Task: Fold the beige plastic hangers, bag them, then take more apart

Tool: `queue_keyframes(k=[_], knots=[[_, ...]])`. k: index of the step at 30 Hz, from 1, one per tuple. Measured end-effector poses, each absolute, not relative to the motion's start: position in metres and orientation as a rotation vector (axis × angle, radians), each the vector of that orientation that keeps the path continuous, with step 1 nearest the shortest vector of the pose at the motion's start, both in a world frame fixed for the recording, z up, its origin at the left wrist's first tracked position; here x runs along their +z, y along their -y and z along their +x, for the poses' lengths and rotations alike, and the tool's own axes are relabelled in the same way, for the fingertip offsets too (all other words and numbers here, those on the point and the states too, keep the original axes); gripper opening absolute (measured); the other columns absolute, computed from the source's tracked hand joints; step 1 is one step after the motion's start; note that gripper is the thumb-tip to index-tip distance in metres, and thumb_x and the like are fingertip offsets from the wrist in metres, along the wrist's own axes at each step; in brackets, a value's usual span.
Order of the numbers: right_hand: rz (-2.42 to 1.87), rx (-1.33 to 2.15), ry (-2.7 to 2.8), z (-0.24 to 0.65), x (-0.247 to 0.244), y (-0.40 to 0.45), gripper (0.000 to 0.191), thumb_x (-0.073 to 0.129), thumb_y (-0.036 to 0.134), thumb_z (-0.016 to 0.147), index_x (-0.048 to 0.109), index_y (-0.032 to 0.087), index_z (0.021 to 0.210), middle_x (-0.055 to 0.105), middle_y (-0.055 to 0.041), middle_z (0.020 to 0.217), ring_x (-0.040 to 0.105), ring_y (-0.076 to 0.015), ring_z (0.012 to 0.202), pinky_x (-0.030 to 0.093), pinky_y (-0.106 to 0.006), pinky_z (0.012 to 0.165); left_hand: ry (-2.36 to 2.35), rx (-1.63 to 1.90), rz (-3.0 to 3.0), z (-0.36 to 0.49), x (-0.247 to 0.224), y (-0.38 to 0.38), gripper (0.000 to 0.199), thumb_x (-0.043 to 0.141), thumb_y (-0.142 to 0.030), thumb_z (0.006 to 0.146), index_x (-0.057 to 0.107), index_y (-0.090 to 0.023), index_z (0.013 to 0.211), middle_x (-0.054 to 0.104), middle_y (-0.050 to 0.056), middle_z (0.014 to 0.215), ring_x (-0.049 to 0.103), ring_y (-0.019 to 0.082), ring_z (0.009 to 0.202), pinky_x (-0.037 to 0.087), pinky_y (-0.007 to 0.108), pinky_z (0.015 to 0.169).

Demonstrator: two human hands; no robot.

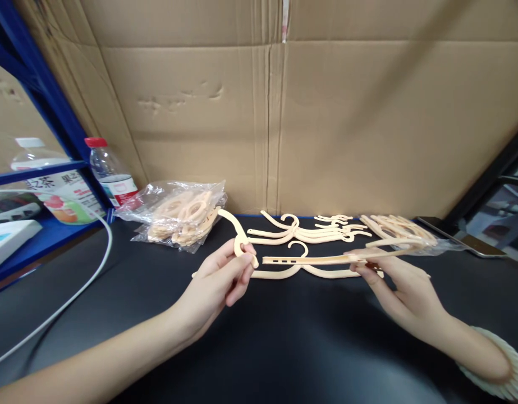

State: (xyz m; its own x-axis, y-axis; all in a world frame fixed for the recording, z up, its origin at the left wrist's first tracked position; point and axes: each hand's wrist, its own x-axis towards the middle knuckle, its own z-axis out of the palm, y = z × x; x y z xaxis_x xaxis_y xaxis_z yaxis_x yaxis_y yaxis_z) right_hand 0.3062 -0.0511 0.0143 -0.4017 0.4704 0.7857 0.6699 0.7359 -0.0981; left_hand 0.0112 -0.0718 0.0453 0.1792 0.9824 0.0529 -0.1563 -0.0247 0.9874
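Note:
My left hand (214, 278) pinches a cream plastic hanger arm (230, 217) by its rounded joint end, its curved tip pointing up and left. In my right hand (404, 289) is a cream folding clothes hanger (311, 260), seen nearly edge-on. One slotted arm of it reaches left, its end a short gap from the piece in my left hand. My right fingers close around its middle joint, which they partly hide. Just behind the hands, another hanger (279, 275) with an upright hook lies on the black table (301, 348).
Several hangers (269, 233) lie farther back. Clear bags of hanger parts sit at left (178, 210) and right (399, 230). A cardboard wall (368, 112) closes the back. At left stand a blue shelf (52, 73), a red-capped bottle (111, 174) and a white cable (102, 258).

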Motion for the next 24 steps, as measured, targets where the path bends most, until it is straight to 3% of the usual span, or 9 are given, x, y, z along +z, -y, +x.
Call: queue_keyframes(k=[7, 13, 16, 24], knots=[[-0.825, -0.377, 2.084, 0.307, 0.015, 0.052, 0.011, 0.05, 0.018, 0.094, 0.061, 0.02, 0.095, 0.074, -0.0066, 0.087, 0.073, -0.0203, 0.078, 0.059, -0.027, 0.066, -0.887, 1.21, 1.157, 0.008, 0.039, 0.069, 0.021, 0.067, -0.034, 0.087, 0.062, -0.016, 0.095, 0.049, -0.006, 0.061, 0.043, 0.004, 0.048, 0.031, 0.017, 0.049], [-0.809, -0.387, 2.095, 0.304, 0.018, 0.052, 0.013, 0.049, 0.017, 0.094, 0.061, 0.02, 0.097, 0.074, -0.006, 0.086, 0.073, -0.0212, 0.079, 0.059, -0.028, 0.066, -0.886, 1.219, 1.203, 0.007, 0.034, 0.071, 0.022, 0.076, -0.032, 0.079, 0.061, -0.015, 0.078, 0.052, -0.006, 0.051, 0.045, 0.004, 0.046, 0.034, 0.015, 0.046], [-0.816, -0.395, 2.098, 0.304, 0.019, 0.053, 0.013, 0.049, 0.017, 0.094, 0.061, 0.021, 0.097, 0.075, -0.005, 0.086, 0.073, -0.0214, 0.078, 0.059, -0.029, 0.065, -0.846, 1.225, 1.19, 0.008, 0.034, 0.072, 0.022, 0.078, -0.034, 0.077, 0.065, -0.016, 0.08, 0.058, -0.004, 0.057, 0.052, 0.007, 0.049, 0.039, 0.016, 0.046], [-0.805, -0.436, 2.102, 0.304, 0.02, 0.053, 0.012, 0.049, 0.017, 0.094, 0.061, 0.02, 0.096, 0.075, -0.0054, 0.085, 0.073, -0.0206, 0.079, 0.06, -0.028, 0.067, -0.85, 1.271, 1.224, 0.005, 0.034, 0.066, 0.02, 0.079, -0.032, 0.076, 0.073, -0.014, 0.081, 0.063, -0.003, 0.057, 0.042, -0.001, 0.038, 0.031, 0.014, 0.043]])
